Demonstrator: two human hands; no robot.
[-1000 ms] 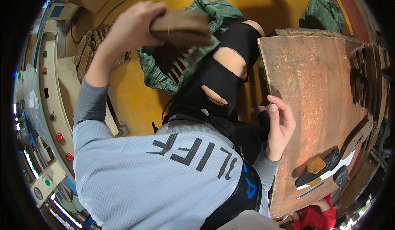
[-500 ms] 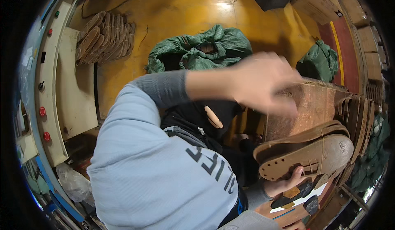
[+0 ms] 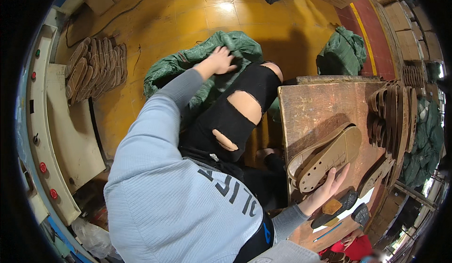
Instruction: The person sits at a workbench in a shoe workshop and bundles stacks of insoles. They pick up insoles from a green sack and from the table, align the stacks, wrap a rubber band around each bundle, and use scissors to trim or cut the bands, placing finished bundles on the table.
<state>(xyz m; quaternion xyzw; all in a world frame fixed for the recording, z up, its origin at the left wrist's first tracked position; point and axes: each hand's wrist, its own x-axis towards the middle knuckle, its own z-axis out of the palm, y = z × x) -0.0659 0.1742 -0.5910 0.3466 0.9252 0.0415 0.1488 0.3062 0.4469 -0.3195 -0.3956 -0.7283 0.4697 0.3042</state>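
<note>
A pair of brown shoe soles (image 3: 325, 159), with a row of dark holes along one, rests on the wooden table (image 3: 310, 107) to the right. Against the near side of the pair lies my right hand (image 3: 327, 187), its fingers stretched out along the sole. My left hand (image 3: 221, 61) reaches to the mouth of a green woven sack (image 3: 167, 72) beyond my knees. Its fingers are spread, slightly blurred, and nothing shows in them. The sack's inside is mostly hidden by folds and my arm.
More brown soles (image 3: 393, 117) stand in a row at the table's right. Bundled soles (image 3: 96, 70) lie on the floor at left, beside a machine panel (image 3: 52, 121). Another green sack (image 3: 341, 53) stands far right. Dark pieces (image 3: 348, 200) and another person's hand (image 3: 349, 238) are near the lower right.
My left hand has moved left from above the table to the green sack. The pair of soles has come down onto the table, and my right hand's grip has loosened. The view has shifted.
</note>
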